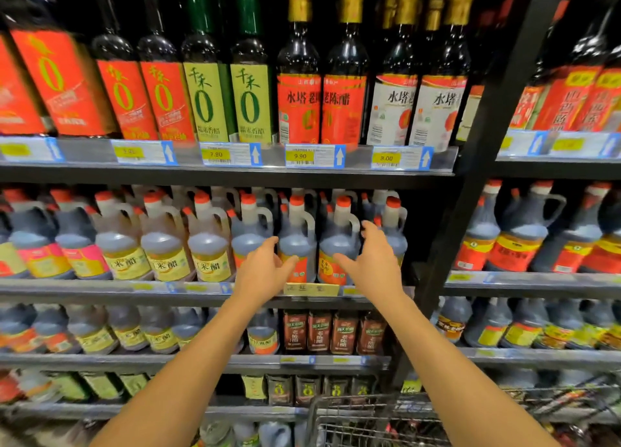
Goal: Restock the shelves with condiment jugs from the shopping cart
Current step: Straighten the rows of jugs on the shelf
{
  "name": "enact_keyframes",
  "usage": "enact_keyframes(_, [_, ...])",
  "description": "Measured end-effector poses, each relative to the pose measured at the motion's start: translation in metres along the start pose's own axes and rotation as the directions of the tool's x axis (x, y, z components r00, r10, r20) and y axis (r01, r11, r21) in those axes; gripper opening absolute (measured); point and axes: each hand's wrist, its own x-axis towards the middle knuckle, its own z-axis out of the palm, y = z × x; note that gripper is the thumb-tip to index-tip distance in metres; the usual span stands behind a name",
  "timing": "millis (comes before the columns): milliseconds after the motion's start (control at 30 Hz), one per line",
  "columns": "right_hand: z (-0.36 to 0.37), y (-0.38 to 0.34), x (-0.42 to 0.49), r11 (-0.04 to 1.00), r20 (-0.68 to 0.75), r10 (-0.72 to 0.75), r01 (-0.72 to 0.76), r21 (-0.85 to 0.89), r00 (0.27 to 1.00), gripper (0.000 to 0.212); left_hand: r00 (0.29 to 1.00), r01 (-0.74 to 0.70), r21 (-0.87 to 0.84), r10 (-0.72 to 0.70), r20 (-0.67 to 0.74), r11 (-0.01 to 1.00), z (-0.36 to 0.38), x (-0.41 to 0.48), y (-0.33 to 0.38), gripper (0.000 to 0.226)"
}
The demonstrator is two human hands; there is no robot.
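Note:
Two dark vinegar jugs with orange caps and orange labels stand side by side at the front of the middle shelf: the left jug and the right jug. My left hand reaches up with loosely spread fingers, its fingertips at the left jug's side and label. My right hand is spread open on the right side of the right jug, thumb across its label. Neither hand grips anything. The wire shopping cart is at the bottom right.
Rows of handled jugs with yellow and pink labels fill the shelf to the left. Tall bottles stand on the shelf above, small bottles below. A black upright post divides this bay from the right one.

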Motion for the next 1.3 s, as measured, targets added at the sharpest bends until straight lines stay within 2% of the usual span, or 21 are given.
enact_keyframes(67, [0.005, -0.007, 0.011, 0.999, -0.011, 0.021, -0.021, -0.031, 1.0, 0.088, 1.0, 0.014, 0.036, -0.014, 0.009, 0.999, 0.003, 0.011, 0.0, 0.086])
enact_keyframes(133, [0.012, -0.011, 0.019, 0.998, -0.022, 0.015, -0.017, -0.065, 1.0, 0.082, 1.0, 0.007, 0.067, -0.007, 0.001, 0.998, 0.011, 0.022, 0.0, 0.095])
enact_keyframes(233, [0.017, -0.013, 0.026, 0.994, -0.017, 0.052, -0.053, -0.093, 0.998, 0.077, 1.0, 0.006, 0.12, -0.003, -0.025, 0.993, 0.019, 0.031, 0.002, 0.082])
enact_keyframes(367, [0.021, -0.01, 0.031, 0.994, -0.017, 0.057, -0.058, -0.088, 0.998, 0.06, 0.995, 0.017, 0.175, 0.001, -0.098, 0.984, 0.021, 0.032, 0.006, 0.079])
enact_keyframes(567, [0.02, 0.001, 0.043, 0.996, 0.094, 0.092, -0.092, -0.011, 0.991, 0.044, 0.987, 0.072, 0.337, -0.019, -0.159, 0.939, 0.021, 0.024, 0.019, 0.07])
enact_keyframes(600, [0.019, 0.002, 0.044, 0.996, 0.109, 0.087, -0.086, -0.013, 0.99, 0.046, 0.987, 0.079, 0.348, -0.025, -0.157, 0.934, 0.022, 0.023, 0.019, 0.069])
enact_keyframes(667, [0.017, 0.001, 0.043, 0.998, 0.108, 0.059, -0.059, -0.007, 0.992, 0.065, 0.988, 0.085, 0.327, -0.037, -0.15, 0.941, 0.025, 0.019, 0.017, 0.071])
enact_keyframes(733, [0.02, 0.0, 0.04, 0.999, 0.052, 0.05, -0.049, -0.02, 0.997, 0.079, 0.987, 0.072, 0.293, -0.026, -0.156, 0.953, 0.026, 0.018, 0.012, 0.074])
enact_keyframes(867, [0.028, 0.002, 0.036, 0.997, 0.012, 0.067, -0.068, 0.029, 0.998, 0.071, 0.985, 0.061, 0.29, -0.011, -0.173, 0.955, 0.024, 0.019, 0.012, 0.069])
enact_keyframes(1033, [0.025, 0.009, 0.04, 0.987, 0.103, 0.087, -0.1, 0.128, 0.991, 0.058, 0.975, 0.076, 0.376, 0.01, -0.221, 0.924, 0.023, 0.014, 0.016, 0.066])
enact_keyframes(1067, [0.024, 0.01, 0.039, 0.986, 0.109, 0.082, -0.096, 0.135, 0.991, 0.062, 0.974, 0.078, 0.392, 0.014, -0.227, 0.917, 0.025, 0.014, 0.016, 0.068])
enact_keyframes(1167, [0.025, 0.007, 0.036, 0.987, 0.05, 0.048, -0.055, 0.151, 0.998, 0.092, 0.972, 0.062, 0.446, 0.048, -0.23, 0.893, 0.026, 0.014, 0.015, 0.067])
enact_keyframes(1300, [0.034, 0.004, 0.033, 0.997, -0.001, 0.003, -0.003, 0.075, 1.0, 0.085, 0.968, 0.026, 0.497, 0.104, -0.23, 0.867, 0.02, 0.014, 0.016, 0.066])
